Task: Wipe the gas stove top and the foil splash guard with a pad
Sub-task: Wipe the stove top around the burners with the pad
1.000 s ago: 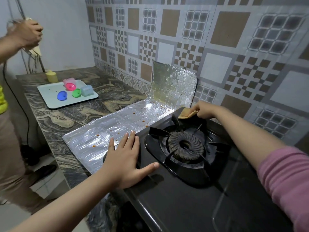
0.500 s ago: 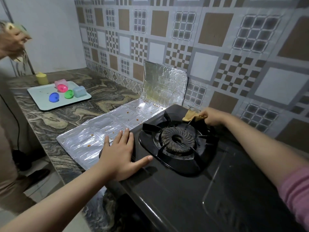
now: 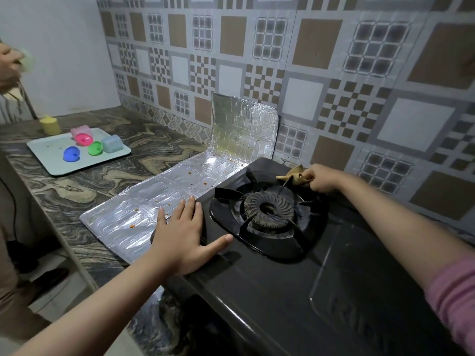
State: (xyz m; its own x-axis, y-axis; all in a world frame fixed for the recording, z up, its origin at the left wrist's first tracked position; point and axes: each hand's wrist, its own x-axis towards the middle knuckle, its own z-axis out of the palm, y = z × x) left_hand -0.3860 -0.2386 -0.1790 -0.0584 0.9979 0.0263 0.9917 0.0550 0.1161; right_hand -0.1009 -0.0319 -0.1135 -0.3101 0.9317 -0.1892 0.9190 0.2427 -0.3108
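A black gas stove [image 3: 270,286] stands on the marble counter, its burner [image 3: 268,210] ringed by a black pan support. My right hand [image 3: 322,177] is closed on a crumpled tan pad [image 3: 293,174] at the stove's back edge, behind the burner. My left hand [image 3: 183,235] lies flat, fingers spread, on the stove's left front corner, fingertips reaching the foil. The foil splash guard [image 3: 164,201] lies flat to the left of the stove, speckled with orange-red spots; its far panel [image 3: 244,127] stands upright against the tiled wall.
A pale tray [image 3: 51,163] with pink, green, blue and light-blue plastic pieces sits far left on the counter [image 3: 108,173], a yellow cup [image 3: 50,125] behind it. Another person's hand [image 3: 10,65] holds something at the left edge. The tiled wall runs close behind the stove.
My right hand has slid the pad rightward along the stove's back edge, away from the upright foil panel. My left hand stays planted in the same spot.
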